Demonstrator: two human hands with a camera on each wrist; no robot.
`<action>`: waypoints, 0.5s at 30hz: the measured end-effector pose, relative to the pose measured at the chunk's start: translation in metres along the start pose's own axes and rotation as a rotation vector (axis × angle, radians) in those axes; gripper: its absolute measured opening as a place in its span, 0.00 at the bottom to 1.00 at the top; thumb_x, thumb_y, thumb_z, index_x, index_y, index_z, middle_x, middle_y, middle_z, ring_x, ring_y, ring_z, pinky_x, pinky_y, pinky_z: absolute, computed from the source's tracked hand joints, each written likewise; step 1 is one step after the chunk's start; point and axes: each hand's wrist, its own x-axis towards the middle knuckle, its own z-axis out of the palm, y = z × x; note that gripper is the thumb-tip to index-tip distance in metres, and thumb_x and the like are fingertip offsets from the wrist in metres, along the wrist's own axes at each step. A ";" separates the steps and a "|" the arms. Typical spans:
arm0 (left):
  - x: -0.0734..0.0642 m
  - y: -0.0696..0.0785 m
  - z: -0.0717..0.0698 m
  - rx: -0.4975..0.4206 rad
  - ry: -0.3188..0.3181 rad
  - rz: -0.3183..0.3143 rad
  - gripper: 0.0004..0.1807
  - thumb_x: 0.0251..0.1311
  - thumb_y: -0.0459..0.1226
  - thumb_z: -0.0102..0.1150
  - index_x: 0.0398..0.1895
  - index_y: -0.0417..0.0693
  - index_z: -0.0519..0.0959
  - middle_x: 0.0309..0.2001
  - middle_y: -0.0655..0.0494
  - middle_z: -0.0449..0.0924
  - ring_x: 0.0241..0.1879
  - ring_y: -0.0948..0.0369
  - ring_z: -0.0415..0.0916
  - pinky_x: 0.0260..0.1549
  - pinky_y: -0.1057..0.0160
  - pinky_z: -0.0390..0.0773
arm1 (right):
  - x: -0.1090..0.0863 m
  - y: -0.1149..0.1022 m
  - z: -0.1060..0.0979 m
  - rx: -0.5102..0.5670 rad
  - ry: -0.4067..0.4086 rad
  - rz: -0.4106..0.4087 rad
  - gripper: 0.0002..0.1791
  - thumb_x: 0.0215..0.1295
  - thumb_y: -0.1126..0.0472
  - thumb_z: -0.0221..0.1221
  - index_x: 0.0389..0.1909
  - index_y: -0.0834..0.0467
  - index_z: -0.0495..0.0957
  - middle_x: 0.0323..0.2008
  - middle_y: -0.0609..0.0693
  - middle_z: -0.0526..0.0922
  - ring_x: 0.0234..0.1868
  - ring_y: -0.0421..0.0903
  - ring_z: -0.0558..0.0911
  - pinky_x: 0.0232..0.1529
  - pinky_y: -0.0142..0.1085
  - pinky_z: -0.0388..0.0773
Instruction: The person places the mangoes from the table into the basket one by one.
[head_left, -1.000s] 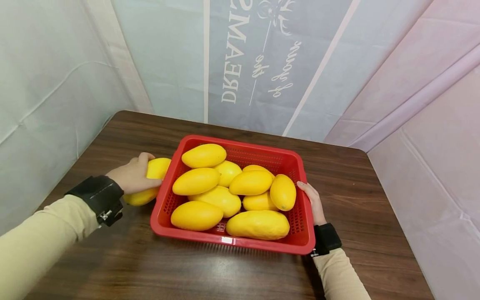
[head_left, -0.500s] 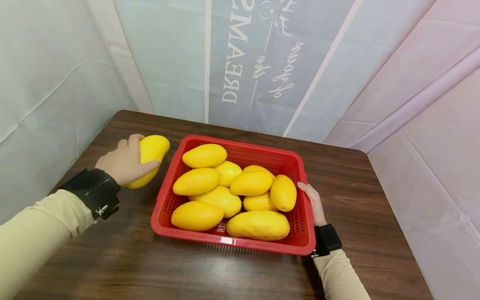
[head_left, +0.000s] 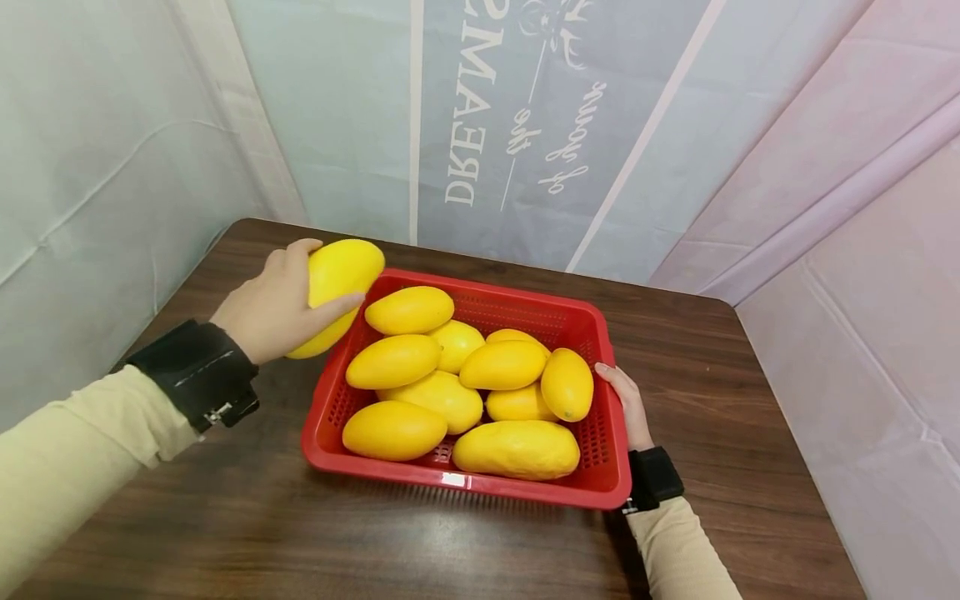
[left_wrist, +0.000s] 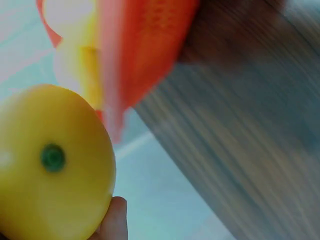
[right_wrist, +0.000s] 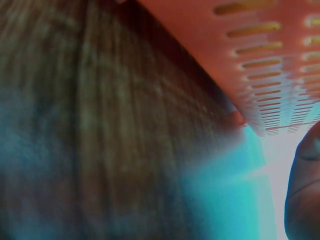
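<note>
My left hand [head_left: 272,302] holds a yellow mango [head_left: 347,271] up at the back left corner of the red plastic basket [head_left: 525,492], overlapping its rim in the head view. Up close in the left wrist view, that mango [left_wrist: 70,195] shows a green stem spot, with one fingertip [left_wrist: 118,212] at its side. Several more mangoes, such as one lying lengthwise [head_left: 516,450], fill the basket. On the basket's right side, my right hand [head_left: 630,408] grips the rim, thumb on top. Its other fingers are mostly hidden below.
The basket stands on a dark wooden table [head_left: 360,542]. Pale cloth walls enclose the table's back and sides; the back one [head_left: 352,125] carries lettering. Slotted basket wall [right_wrist: 210,45] fills the upper right wrist view.
My left hand has lifted the mango from the table left of the basket, then carried it up and right to the basket's corner. The right hand and basket have stayed put.
</note>
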 end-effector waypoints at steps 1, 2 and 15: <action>-0.001 0.005 0.000 -0.001 -0.008 0.011 0.53 0.59 0.68 0.51 0.74 0.42 0.48 0.54 0.36 0.64 0.35 0.46 0.74 0.24 0.57 0.78 | 0.000 0.000 0.000 0.000 0.000 -0.001 0.29 0.79 0.44 0.38 0.74 0.52 0.55 0.52 0.41 0.80 0.49 0.39 0.82 0.54 0.38 0.82; -0.002 0.011 0.000 -0.001 -0.017 0.024 0.53 0.59 0.68 0.50 0.75 0.42 0.49 0.54 0.36 0.64 0.35 0.47 0.75 0.25 0.56 0.79 | 0.000 0.000 0.000 -0.002 -0.002 -0.001 0.30 0.79 0.44 0.38 0.74 0.52 0.54 0.52 0.41 0.79 0.49 0.39 0.82 0.54 0.38 0.82; -0.019 0.057 0.018 -0.008 -0.158 0.188 0.47 0.60 0.63 0.56 0.75 0.47 0.55 0.60 0.42 0.67 0.41 0.50 0.79 0.43 0.46 0.84 | -0.001 -0.002 0.001 0.004 -0.013 -0.025 0.29 0.79 0.45 0.38 0.74 0.53 0.55 0.50 0.40 0.81 0.48 0.39 0.83 0.53 0.38 0.82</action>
